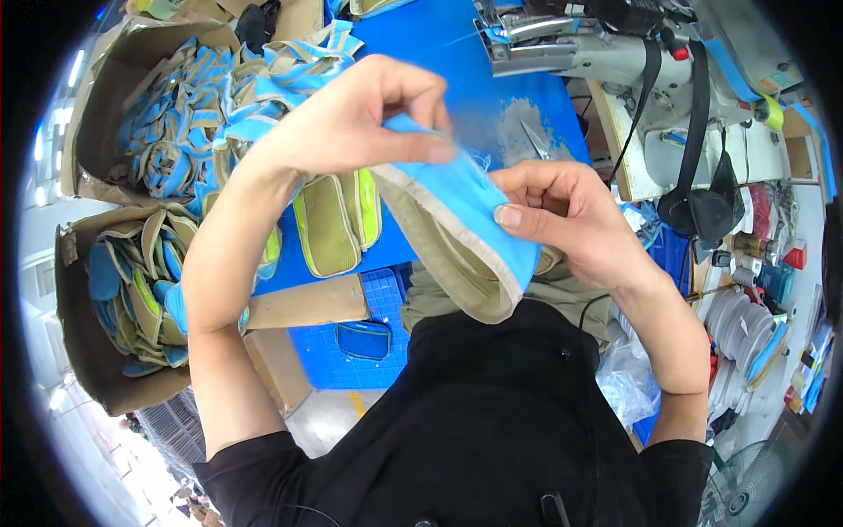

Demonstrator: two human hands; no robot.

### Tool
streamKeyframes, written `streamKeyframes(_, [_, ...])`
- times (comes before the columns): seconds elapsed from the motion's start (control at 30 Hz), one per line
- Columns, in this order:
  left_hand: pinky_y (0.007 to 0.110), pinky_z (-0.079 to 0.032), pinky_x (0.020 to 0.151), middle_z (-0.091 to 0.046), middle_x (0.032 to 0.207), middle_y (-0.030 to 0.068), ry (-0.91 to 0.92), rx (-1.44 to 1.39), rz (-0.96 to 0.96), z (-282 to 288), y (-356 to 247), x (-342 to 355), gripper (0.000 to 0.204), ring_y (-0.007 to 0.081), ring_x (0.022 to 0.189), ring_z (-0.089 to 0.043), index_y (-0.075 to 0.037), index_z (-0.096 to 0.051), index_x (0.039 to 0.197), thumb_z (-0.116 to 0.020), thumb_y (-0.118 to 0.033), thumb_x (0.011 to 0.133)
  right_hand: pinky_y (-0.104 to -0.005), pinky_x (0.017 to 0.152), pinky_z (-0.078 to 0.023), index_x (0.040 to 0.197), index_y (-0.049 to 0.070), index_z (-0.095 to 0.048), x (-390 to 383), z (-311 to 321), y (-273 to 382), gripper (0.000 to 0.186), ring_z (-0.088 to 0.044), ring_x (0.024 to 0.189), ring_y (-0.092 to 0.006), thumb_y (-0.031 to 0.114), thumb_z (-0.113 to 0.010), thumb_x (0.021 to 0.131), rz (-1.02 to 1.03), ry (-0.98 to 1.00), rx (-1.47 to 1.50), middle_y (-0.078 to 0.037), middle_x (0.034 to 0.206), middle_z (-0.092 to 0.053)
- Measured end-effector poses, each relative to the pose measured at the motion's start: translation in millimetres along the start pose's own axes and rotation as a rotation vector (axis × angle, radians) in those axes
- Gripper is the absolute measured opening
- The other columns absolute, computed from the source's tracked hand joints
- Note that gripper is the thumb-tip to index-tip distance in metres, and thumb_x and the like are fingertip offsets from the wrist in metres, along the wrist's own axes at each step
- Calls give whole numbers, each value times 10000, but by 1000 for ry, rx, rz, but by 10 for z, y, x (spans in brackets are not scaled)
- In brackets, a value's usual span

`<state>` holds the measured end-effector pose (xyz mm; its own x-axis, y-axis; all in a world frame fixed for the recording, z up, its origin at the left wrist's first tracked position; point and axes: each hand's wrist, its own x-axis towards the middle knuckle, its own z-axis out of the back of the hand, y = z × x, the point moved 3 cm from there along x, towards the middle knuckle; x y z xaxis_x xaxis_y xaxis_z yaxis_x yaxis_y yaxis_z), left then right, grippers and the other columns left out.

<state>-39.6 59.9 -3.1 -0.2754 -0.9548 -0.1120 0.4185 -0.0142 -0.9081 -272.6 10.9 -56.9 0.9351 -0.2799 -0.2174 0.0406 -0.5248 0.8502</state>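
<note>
Cardboard boxes point(88, 342) at the far left brim with blue, beige and lime fabric pieces, one box low beside the worker's left elbow and another point(105, 97) above it. Just to their right, a heap of finished pouches point(338, 220) in lime and beige lies on the blue table point(421, 39), next to a pile of blue-and-beige trim strips point(290, 66).

At centre, the worker, in a black top, holds a blue fabric piece point(465, 233) edged with beige binding up over the table's near edge, between both hands and above the lap. The left hand point(360, 114) comes in from above, thumb and forefinger pressed together in a pinch on the upper edge of the blue fabric piece, the other fingers curled behind. The right hand point(571, 215) grips the same piece from the right side, the thumb laid flat on the blue face and the fingers curled in behind it; whether those fingers touch the cloth cannot be told.

A pair of scissors point(536, 140) lies on the table just beyond the right hand. Further right stands a white sewing machine point(615, 44), with black straps point(698, 114) hanging off it, and spools of binding tape point(746, 329) stack up at the far right.
</note>
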Motion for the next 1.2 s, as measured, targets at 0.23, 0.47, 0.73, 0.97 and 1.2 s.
streamKeyframes(0.23, [245,-456,768,-671,937,52,142,-68,22,248,171,284,296,71,871,-577,-38,-548,772,-793,-121,916,-271,897,-540,1248,-53,-678,134,56,-53,297,-688,976,-98,83,-698,986,93,-110,89,-87,1117,-747])
streamKeyframes(0.47, [264,-448,780,-678,901,28,112,-15,-5,478,243,587,276,81,888,-585,-14,-610,784,-803,-173,899,-276,895,-548,1266,-53,-673,347,149,-47,301,-690,984,-113,45,-678,981,149,-186,293,-97,1132,-741])
streamKeyframes(0.73, [310,-497,947,-715,1196,87,-34,-24,89,731,205,841,441,135,1097,-619,22,-689,1243,-823,-145,858,-296,900,-568,1294,-80,-656,587,211,165,335,-709,1002,-150,56,-651,988,182,-231,378,-135,1161,-740])
streamKeyframes(0.97, [301,-508,952,-716,1139,83,-38,-52,-12,873,319,995,403,142,1050,-627,26,-672,1215,-813,-117,867,-308,907,-562,1269,-80,-670,673,227,186,320,-708,989,-162,75,-656,989,230,-259,462,-139,1147,-741])
streamKeyframes(1.2, [292,-513,908,-714,1088,73,-24,-10,-50,811,226,1190,359,132,993,-626,19,-670,1170,-811,-128,874,-291,891,-545,1163,-48,-709,727,244,165,236,-697,967,-139,83,-698,967,295,-328,532,-112,1064,-749])
